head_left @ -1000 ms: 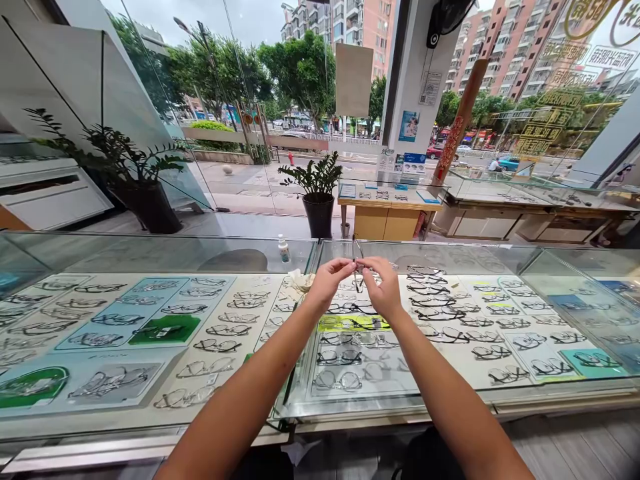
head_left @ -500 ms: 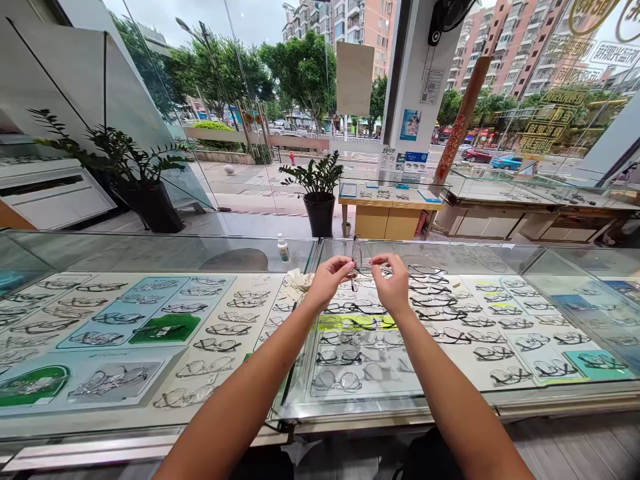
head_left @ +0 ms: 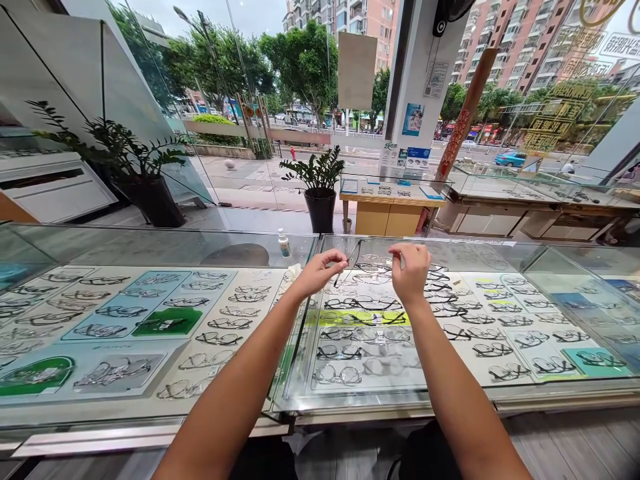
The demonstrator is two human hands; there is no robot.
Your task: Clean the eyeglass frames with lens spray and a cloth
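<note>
My left hand (head_left: 324, 270) is above the glass counter, thumb and fingers pinched on a pair of thin dark-rimmed eyeglasses (head_left: 357, 251). The glasses are seen nearly edge-on and tilted, so their lenses are hard to make out. To the right, apart from the glasses, my right hand (head_left: 412, 268) is raised with its fingers curled in. Whatever lies in those fingers, if anything, is hidden or too small to name. Beneath both hands, rows of eyeglasses (head_left: 339, 352) lie inside the glass display case (head_left: 395, 405).
A small white bottle (head_left: 284, 244) stands on the counter beyond my left hand, with a pale crumpled cloth (head_left: 295, 269) nearer. Past the counter are a potted plant (head_left: 321, 207), a wooden display table (head_left: 373, 212) and a large window. Another glass case (head_left: 195, 413) adjoins on the left.
My right hand has moved right, away from the glasses. My left hand has shifted slightly left, and the glasses have gone from upright to tilted.
</note>
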